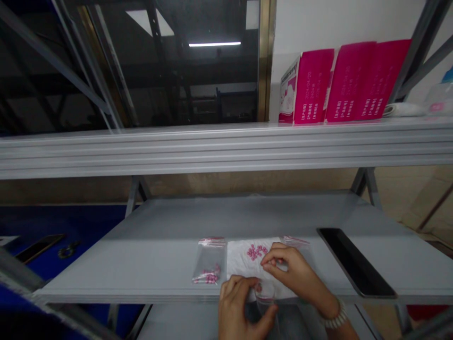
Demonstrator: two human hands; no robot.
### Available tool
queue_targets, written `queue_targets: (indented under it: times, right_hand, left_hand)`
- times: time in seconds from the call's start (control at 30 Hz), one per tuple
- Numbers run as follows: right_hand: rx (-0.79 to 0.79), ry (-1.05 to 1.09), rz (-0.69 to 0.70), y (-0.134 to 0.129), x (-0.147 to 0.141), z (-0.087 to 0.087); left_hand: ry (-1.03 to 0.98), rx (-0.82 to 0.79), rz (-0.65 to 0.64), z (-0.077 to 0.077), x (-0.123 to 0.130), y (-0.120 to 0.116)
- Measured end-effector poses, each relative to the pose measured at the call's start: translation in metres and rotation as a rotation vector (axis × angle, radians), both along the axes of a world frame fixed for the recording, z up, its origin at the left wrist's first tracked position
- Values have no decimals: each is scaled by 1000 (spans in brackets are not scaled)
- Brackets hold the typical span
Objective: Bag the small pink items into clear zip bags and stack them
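My left hand (235, 309) is closed on a small clear zip bag (265, 295), its mouth held up between thumb and fingers at the shelf's front edge. Above and to the right of it, my right hand (290, 267) has its fingertips pinched together; whatever is between them is too small to make out. Just left of those fingertips, several pink beads (253, 252) lie in a loose cluster on a white cloth or tissue (235, 259). Another clear zip bag (208, 262) with pink beads at its bottom lies left of the cloth. Partly behind my right hand rests a further zip bag (297, 242).
A black phone-like slab (356, 262) lies on the grey shelf (159, 264) at right. Above runs a metal shelf edge (212, 148), carrying pink boxes (354, 82). At lower left, another phone (40, 248) and a dark ringed object (68, 250) sit on a blue surface.
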State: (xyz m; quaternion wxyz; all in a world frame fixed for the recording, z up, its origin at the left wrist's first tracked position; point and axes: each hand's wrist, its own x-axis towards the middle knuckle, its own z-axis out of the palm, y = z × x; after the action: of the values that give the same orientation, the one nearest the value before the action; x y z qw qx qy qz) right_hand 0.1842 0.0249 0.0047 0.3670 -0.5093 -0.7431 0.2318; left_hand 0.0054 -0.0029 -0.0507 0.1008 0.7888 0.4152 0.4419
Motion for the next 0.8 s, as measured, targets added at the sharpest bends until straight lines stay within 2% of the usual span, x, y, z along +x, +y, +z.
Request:
queue_targets:
  times: [0.07, 0.13, 0.5, 0.6, 0.73, 0.8]
  right_hand:
    - [43, -128, -122, 9, -3, -7]
    - [67, -208, -183, 18, -7, -13]
    - [57, -243, -187, 29, -15, -18]
    - [56, -194, -147, 19, -12, -10]
    - [34, -9, 63, -2, -4, 4]
    - [34, 26, 86, -6, -2, 7]
  left_hand:
    - [-2, 10, -1, 0, 0, 0]
    - [-1, 17, 0, 0, 0, 0]
    - [14, 2, -3, -2, 0, 0]
    - [19, -10, 2, -1, 0, -1]
    - [9, -31, 10, 0, 0, -2]
    - [9, -44, 14, 0, 1, -2]
